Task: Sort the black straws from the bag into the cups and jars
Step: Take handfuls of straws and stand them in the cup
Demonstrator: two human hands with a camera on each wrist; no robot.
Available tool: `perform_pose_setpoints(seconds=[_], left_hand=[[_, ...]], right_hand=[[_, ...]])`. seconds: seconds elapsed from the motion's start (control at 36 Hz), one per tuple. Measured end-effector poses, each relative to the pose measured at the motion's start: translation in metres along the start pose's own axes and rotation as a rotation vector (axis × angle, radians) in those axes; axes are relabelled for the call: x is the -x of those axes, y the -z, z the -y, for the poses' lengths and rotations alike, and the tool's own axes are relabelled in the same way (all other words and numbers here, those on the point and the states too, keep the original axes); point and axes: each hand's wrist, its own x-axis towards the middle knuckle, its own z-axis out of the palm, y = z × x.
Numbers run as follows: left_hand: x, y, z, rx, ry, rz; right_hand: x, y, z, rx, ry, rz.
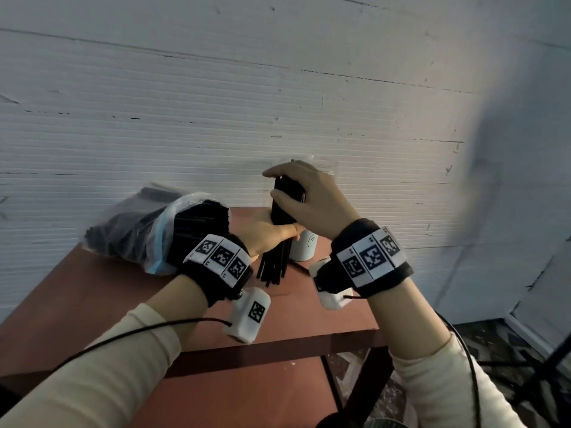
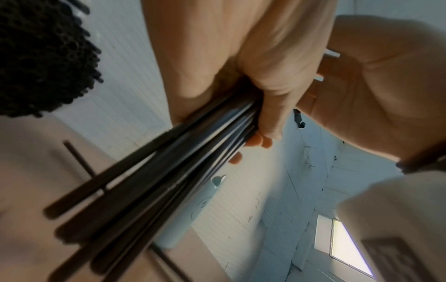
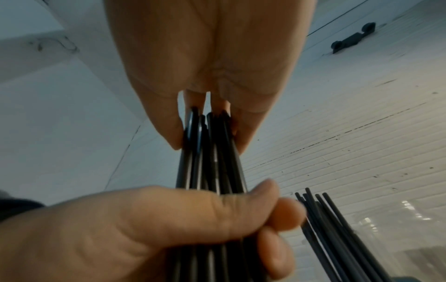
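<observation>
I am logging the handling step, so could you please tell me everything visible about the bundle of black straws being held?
The bundle of black straws is made of thin, glossy, plastic-looking tubes, standing roughly upright above the reddish table. The left hand grips its middle; the right hand pinches its upper end. The lower ends fan out unevenly, and whether they touch the table is unclear.

A reddish-brown table [image 1: 324, 307] stands against a scuffed white ribbed wall [image 1: 216, 103], patterned floor [image 1: 482, 341] dim beneath.
</observation>
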Motion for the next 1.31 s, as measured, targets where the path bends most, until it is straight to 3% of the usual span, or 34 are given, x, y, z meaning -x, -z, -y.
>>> perform_pose_setpoints(seconds=[0.19, 0.39, 0.5, 0.58, 0.67, 0.81, 0.97, 1.06, 1.31], left_hand=[[-0.002, 0.013, -0.01, 0.051, -0.11, -0.017], [0.0, 0.021, 0.015, -0.066, -0.023, 0.109], [0.0, 0.025, 0.019, 0.01, -0.022, 0.005], [0.001, 0.029, 0.019, 0.013, -0.058, -0.065], [0.002, 0.035, 0.022, 0.049, -0.073, -0.085], [-0.001, 0.039, 0.026, 0.03, -0.048, -0.104], [0.0, 0.041, 0.028, 0.055, -0.062, -0.092], [0.0, 0.043, 0.027, 0.044, -0.065, -0.083], [0.002, 0.047, 0.028, 0.042, -0.052, -0.098]], right_hand=[[-0.001, 0.007, -0.003, -0.155, -0.073, -0.115], [0.004, -0.006, -0.016, -0.131, -0.125, 0.022], [0.004, -0.006, -0.016, -0.204, -0.214, -0.087], [0.005, -0.005, -0.02, -0.113, -0.27, -0.149], [0.009, -0.011, -0.035, 0.078, -0.346, -0.002], [0.014, -0.029, -0.045, 0.38, -0.473, 0.585], [0.009, -0.048, -0.037, 0.628, -0.563, 0.992], [0.008, -0.056, -0.041, 0.657, -0.582, 1.029], [0.005, -0.057, -0.042, 0.683, -0.564, 0.9]])
